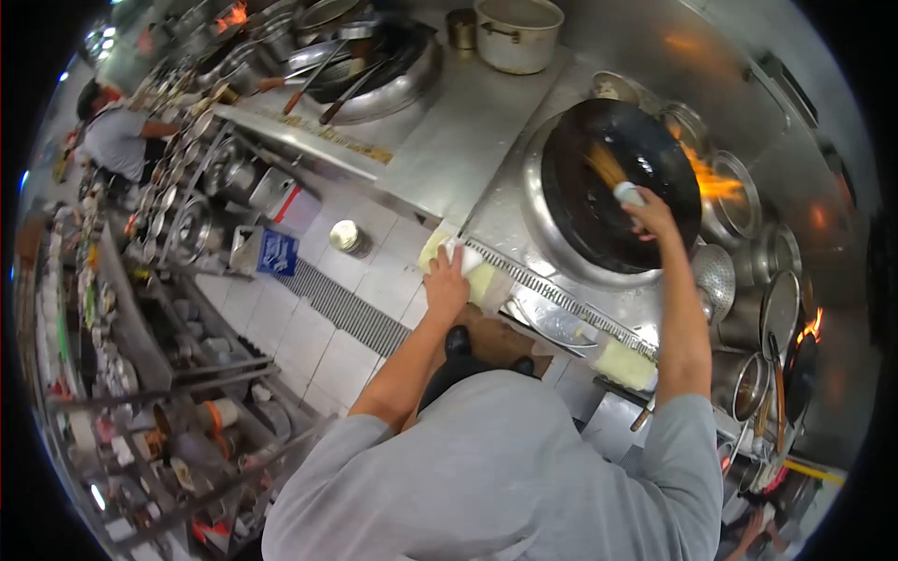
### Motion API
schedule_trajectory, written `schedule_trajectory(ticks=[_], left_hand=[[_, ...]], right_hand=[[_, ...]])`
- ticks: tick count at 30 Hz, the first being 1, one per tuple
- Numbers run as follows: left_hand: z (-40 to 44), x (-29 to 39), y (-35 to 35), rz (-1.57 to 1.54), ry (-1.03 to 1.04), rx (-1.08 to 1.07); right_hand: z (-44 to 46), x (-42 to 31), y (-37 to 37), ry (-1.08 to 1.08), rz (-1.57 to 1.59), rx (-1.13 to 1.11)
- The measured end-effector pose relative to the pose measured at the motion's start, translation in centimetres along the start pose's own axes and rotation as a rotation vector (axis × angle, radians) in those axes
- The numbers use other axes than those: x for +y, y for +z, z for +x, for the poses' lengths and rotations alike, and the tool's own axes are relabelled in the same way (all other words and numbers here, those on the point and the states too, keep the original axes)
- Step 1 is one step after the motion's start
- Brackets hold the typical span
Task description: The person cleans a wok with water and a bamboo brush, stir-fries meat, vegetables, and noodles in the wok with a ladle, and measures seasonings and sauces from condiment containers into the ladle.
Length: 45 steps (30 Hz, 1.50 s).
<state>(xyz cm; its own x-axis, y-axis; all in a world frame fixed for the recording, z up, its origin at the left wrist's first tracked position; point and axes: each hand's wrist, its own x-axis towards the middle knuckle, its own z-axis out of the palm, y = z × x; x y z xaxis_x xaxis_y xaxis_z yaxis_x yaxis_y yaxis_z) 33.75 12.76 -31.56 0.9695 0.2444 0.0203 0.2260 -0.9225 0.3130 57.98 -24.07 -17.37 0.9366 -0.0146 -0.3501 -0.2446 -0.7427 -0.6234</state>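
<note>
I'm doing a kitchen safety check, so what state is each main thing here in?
Wok: uncovered, interior shiny.
Brush: held in the right grip, bristles over the wok.
White cloth-like item: touched by the left grip.
Flame beside the wok: burning.
White pot: upright, uncovered.
Floor can: upright, lid unclear.

Best gap for a hand is the flat steel counter [458, 140] left of the black wok [580, 220], tbh, but a white pot [519, 47] blocks its far end. Right side's rough: flames [718, 184] by the wok's rim, metal pots [776, 254] crowding close. The right hand [647, 212] and brush [610, 171] obstruct the wok; the left hand [447, 278] and pale cloth [481, 283] take up some front edge.
</note>
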Motion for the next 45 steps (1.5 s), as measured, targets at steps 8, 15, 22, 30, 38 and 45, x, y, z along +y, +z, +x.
schedule_trajectory(ticks=[8,15,22,30,38,45], left_hand=[[0.9,-0.5,-1.4,-0.025,-0.012,-0.135],[-0.4,2.2,-4.2,-0.133,0.18,-0.031],[0.3,14.1,-8.9,-0.32,0.588,-0.027],[2.6,21.6,-4.8,-0.221,0.674,-0.015],[2.8,22.1,-4.4,-0.134,0.66,0.041],[5.4,23.2,-4.2,-0.244,0.835,-0.065]], right_hand=[[-2.9,-4.3,-6.6,-0.044,-0.758,-0.17],[0.2,0.8,0.0,-0.179,-0.658,0.132],[2.2,5.7,-8.3,-0.05,-0.802,0.271],[-4.9,1.4,-1.4,-0.333,-0.689,0.034],[0.0,-0.3,0.4,-0.155,-0.186,-0.071],[3.2,5.8,-9.5,-0.03,-0.64,0.109]])
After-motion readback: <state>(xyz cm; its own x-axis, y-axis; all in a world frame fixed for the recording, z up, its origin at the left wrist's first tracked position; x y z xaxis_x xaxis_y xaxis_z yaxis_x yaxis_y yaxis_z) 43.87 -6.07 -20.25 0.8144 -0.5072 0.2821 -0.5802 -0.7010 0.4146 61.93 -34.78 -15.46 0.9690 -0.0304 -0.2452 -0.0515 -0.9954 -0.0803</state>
